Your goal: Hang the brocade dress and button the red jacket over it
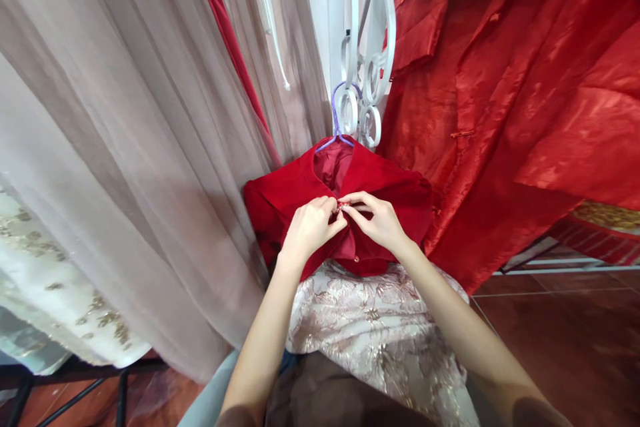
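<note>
A short red velvet jacket [295, 180] hangs on a thin purple hanger [336, 107] in front of me. My left hand [315, 219] and my right hand [375, 219] meet at its front opening, just below the collar. The fingers of both are pinched together on a small shiny button [341, 206], partly hidden by the fingertips. Lower on the front edge, a second small button [357, 259] shows uncovered. Pale brocade fabric [375, 320] with a pinkish floral pattern lies beneath the jacket, below my wrists.
The hanger hooks on a white scrolled metal stand [370, 93]. Grey-beige curtains [130, 113] fall on the left, beside a white garment with gold decoration [100, 320]. Large red satin garments [500, 107] hang on the right. Reddish floor tiles [560, 327] show at lower right.
</note>
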`<state>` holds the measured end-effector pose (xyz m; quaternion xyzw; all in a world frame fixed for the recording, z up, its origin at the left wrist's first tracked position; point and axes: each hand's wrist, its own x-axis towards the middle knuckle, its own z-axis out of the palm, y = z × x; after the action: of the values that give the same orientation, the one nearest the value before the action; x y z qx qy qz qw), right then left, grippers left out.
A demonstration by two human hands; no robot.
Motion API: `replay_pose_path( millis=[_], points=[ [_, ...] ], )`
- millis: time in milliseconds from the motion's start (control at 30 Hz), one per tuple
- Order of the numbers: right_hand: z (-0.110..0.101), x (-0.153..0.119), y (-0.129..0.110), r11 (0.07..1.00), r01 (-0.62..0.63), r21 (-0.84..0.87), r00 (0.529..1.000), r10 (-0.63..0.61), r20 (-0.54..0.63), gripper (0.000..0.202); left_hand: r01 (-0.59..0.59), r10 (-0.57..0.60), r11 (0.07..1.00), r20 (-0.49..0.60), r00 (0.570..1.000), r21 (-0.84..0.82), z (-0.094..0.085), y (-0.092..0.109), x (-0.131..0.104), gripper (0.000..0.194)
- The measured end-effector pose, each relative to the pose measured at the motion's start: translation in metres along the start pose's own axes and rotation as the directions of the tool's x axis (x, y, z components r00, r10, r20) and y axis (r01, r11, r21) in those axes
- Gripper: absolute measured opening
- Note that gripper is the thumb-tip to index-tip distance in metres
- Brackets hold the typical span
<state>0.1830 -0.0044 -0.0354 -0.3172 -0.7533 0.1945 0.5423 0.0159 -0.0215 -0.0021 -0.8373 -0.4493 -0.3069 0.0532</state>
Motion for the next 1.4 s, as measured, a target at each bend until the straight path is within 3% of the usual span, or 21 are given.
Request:
replay_pose_path(
  millis=[267, 400, 567, 700, 800, 933, 1100, 1400],
  points=[
    [0.004, 0.001, -0.002, 0.993, -0.075, 0.086, 0.996, 0.079, -0.036, 0.016, -0.029, 0.011, 0.977, -0.086, 0.996, -0.213, 0.011, -0.009, -0.001, 0.009],
    [0.003, 0.001, -0.002, 0.986, -0.118, 0.116, 0.992, 0.121, -0.026, 0.018, -0.013, -0.011, 0.948, -0.074, 0.997, -0.317, 0.012, -0.009, 0.0, 0.011],
    [0.004, 0.001, -0.004, 0.98, -0.147, 0.136, 0.988, 0.153, -0.035, 0.018, 0.171, -0.201, 0.893, -0.029, 0.979, -0.415, 0.011, -0.002, -0.005, 0.011],
    [0.006, -0.002, -0.002, 0.969, -0.182, 0.169, 0.982, 0.189, -0.026, 0.019, 0.315, -0.396, 0.804, -0.06, 0.916, -0.504, 0.019, 0.003, -0.013, 0.01],
    [0.005, -0.002, 0.001, 0.961, -0.195, 0.195, 0.98, 0.2, -0.009, 0.02, 0.328, -0.477, 0.688, -0.063, 0.877, -0.647, 0.028, 0.003, -0.017, 0.008],
    [0.003, -0.001, 0.005, 0.941, -0.213, 0.264, 0.977, 0.213, 0.028, 0.022, 0.311, -0.479, 0.604, -0.022, 0.878, -0.734, 0.032, 0.003, -0.018, 0.009],
    [0.0, -0.001, 0.005, 0.938, -0.22, 0.267, 0.976, 0.214, 0.052, 0.021, 0.311, -0.464, 0.663, -0.049, 0.884, -0.681, 0.028, 0.008, -0.017, 0.015],
    [0.005, 0.0, 0.006, 0.966, -0.183, 0.182, 0.983, 0.186, 0.002, 0.021, 0.315, -0.484, 0.631, -0.042, 0.874, -0.709, 0.036, 0.005, -0.012, 0.02]
  ],
)
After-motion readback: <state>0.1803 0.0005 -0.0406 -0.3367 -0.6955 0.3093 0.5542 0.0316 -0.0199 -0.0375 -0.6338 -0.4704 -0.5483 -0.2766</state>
